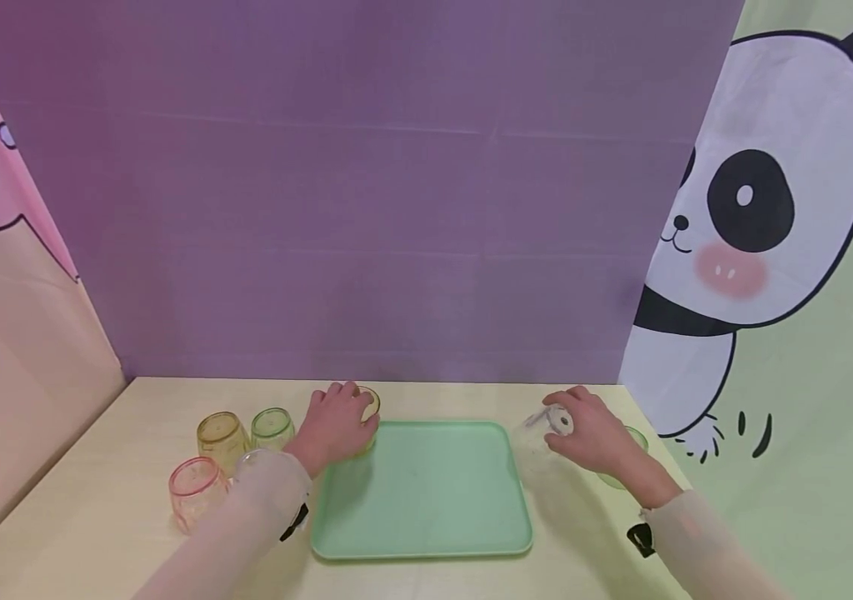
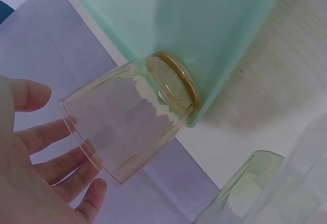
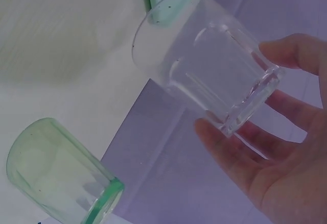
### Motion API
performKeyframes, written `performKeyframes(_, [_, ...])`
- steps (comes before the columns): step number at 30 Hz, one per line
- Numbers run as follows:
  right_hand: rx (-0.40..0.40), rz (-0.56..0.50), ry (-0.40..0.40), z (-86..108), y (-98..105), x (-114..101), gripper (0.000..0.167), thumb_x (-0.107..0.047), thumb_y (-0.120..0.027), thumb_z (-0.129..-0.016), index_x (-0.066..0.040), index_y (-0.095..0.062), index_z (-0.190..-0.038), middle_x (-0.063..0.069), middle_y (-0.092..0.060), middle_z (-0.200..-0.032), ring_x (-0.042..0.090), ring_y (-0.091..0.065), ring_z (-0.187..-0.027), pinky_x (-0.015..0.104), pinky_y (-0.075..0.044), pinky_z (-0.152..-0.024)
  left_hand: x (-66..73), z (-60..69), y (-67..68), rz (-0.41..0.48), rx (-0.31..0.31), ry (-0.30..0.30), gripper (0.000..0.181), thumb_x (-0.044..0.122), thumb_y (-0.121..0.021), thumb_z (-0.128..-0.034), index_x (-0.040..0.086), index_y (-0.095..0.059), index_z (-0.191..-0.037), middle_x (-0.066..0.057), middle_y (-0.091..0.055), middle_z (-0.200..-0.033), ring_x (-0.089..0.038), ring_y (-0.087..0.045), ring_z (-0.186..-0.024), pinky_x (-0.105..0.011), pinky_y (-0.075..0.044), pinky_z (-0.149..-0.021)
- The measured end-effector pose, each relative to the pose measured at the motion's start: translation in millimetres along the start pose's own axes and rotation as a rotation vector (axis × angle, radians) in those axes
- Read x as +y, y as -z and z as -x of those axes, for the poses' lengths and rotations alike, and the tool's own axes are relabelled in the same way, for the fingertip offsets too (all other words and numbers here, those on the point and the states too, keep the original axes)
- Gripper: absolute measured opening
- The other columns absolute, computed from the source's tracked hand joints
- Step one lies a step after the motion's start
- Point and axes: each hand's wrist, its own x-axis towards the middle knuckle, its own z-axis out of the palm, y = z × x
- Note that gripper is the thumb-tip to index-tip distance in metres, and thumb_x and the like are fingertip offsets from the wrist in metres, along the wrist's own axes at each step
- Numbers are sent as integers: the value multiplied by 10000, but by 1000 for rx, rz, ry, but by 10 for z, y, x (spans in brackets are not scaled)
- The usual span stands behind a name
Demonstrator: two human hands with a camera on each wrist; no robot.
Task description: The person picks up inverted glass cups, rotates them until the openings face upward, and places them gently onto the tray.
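Observation:
An amber-tinted drinking glass point(image 2: 127, 117) stands with its thick base at a corner of the pale green tray point(image 1: 426, 492). My left hand point(image 1: 336, 425) is at its rim; in the left wrist view the fingers are behind the rim and the thumb is apart from it. Beyond the tray's right side, my right hand point(image 1: 591, 429) pinches a clear glass point(image 3: 204, 60) around its base between thumb and fingers. That glass is tilted, mouth pointing away from the palm toward the tray. Whether it touches the table cannot be told.
Left of the tray stand a pink glass point(image 1: 197, 492), an amber glass point(image 1: 222, 437) and a green glass point(image 1: 272, 425); my left sleeve partly hides another. A green glass point(image 3: 61, 168) stands beyond the right hand. A purple backdrop point(image 1: 396, 208) rises behind the table.

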Motion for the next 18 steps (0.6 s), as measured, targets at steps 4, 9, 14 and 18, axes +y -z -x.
performKeyframes(4, [39,-27,7,39,12,-20,419,-175,-714,-862,-38,-650,-1253,184,-574,-1236,399,-564,-1127,560,-508,-889,40,36,-4,-9,38,-12,313,262,-557,-1002,56,-677,-1203,-154,-587,-1219,-392,-513,-1147,-573,-409,-919])
performKeyframes(9, [89,-55,5,63,9,-36,428,-178,-738,-861,-21,-654,-1251,193,-589,-1231,400,-573,-1132,558,-491,-930,70,81,2,39,108,-40,276,233,-581,-989,39,-676,-1161,-156,-599,-1211,-399,-533,-1141,-580,-431,-911])
performKeyframes(14, [143,-96,-5,94,-16,-23,434,-183,-737,-867,-28,-655,-1263,187,-592,-1239,375,-576,-1125,542,-488,-911,111,97,-19,108,173,-74,292,230,-605,-971,28,-672,-1172,-152,-600,-1205,-388,-554,-1120,-575,-457,-889])
performKeyframes(18, [190,-128,-5,131,-75,-19,441,-175,-741,-859,-32,-653,-1267,181,-585,-1250,381,-567,-1148,547,-478,-925,138,128,-43,148,209,-79,346,237,-625,-959,27,-658,-1231,-154,-592,-1226,-388,-567,-1127,-571,-472,-896])
